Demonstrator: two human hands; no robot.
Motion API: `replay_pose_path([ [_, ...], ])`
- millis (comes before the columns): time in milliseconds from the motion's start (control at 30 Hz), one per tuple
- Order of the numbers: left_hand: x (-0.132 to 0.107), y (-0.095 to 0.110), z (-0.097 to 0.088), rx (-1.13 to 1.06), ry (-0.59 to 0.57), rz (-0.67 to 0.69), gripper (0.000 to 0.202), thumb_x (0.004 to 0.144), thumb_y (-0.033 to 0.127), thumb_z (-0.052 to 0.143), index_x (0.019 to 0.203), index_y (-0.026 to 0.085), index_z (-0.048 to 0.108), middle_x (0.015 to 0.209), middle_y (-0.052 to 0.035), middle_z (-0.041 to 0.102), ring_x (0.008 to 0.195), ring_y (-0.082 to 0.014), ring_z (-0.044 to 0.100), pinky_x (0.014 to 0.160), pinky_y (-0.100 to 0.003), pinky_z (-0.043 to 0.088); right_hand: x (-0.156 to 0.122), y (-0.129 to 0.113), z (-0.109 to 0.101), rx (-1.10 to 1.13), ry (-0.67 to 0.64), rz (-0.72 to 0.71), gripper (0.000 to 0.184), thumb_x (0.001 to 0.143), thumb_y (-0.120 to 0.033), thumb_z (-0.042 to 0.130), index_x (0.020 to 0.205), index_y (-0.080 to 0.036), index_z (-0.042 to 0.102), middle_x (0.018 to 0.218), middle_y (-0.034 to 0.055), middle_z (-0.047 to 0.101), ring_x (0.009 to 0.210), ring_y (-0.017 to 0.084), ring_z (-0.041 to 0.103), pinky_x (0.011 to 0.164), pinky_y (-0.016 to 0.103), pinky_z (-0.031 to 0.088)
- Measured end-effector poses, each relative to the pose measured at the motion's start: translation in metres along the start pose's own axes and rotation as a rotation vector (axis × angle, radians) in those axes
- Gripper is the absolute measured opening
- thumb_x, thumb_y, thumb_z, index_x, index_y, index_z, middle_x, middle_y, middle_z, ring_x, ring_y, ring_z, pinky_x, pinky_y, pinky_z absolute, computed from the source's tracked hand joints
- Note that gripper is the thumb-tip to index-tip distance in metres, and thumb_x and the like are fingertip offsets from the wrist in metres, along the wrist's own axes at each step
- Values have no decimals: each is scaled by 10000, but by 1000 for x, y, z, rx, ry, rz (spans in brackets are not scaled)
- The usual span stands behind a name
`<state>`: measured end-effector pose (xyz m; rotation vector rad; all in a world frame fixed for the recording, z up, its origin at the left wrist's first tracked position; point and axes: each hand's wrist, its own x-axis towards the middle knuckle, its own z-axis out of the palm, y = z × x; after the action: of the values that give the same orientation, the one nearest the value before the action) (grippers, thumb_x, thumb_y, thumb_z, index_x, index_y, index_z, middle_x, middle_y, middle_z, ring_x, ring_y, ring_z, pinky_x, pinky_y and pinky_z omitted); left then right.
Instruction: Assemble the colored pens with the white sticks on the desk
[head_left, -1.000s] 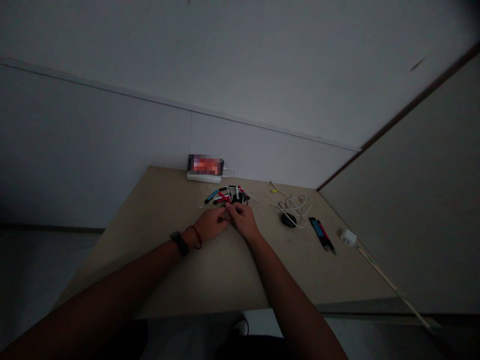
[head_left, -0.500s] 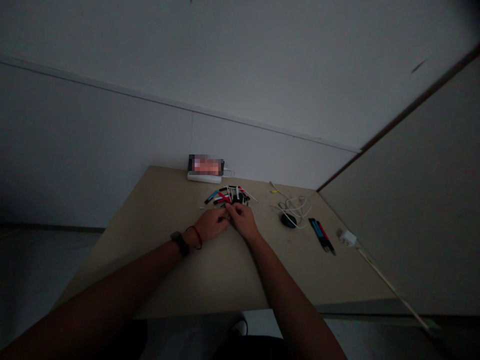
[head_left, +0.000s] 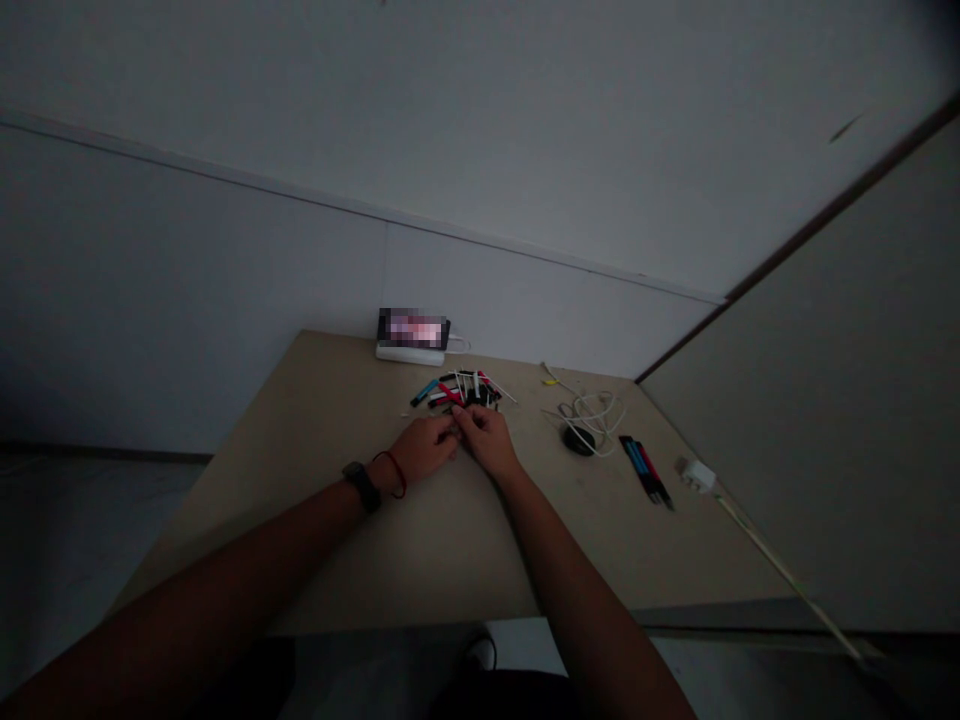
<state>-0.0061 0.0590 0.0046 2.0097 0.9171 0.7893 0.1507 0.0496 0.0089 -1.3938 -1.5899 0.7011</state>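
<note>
My left hand [head_left: 423,446], with a dark watch [head_left: 363,486] and a red band at the wrist, is closed close to the table top. My right hand [head_left: 486,436] meets it fingertip to fingertip, its fingers pinched together. Whatever sits between the fingers is too small and dark to make out. Just beyond them lies a loose pile of pen parts [head_left: 463,385] in black, red, white and blue. One blue piece [head_left: 424,392] points out of the pile's left side.
A phone [head_left: 414,328] leans on a white stand [head_left: 409,355] by the wall. Rightward lie a coiled white cable [head_left: 600,405], a dark mouse-like object [head_left: 578,440] and several blue, red and black pens [head_left: 643,470]. A white plug [head_left: 699,475] is at the table's right edge.
Both hands keep nearly the same pose at the pile. The whole view has shifted very slightly.
</note>
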Motion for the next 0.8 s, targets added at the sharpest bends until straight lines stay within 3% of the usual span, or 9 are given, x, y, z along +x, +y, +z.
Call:
replay_pose_path([
  [333,-1,3,-1,30,4,11,196,868,182,466,747,184,620,627,-14,649,583,-156,576,594,-281,399,0,1,0,20,-12,5,510,856,-634,572,587,-200,568,549,-15,551,549,135,486,563,267,385],
  [800,0,2,0,64,-7,-6,210,868,107,453,794,170,639,686,-31,698,666,-173,646,659,-275,439,0,-1,-1,-8,-12,-3,510,860,-629,559,579,-204,561,535,-21,542,544,129,467,553,253,379],
])
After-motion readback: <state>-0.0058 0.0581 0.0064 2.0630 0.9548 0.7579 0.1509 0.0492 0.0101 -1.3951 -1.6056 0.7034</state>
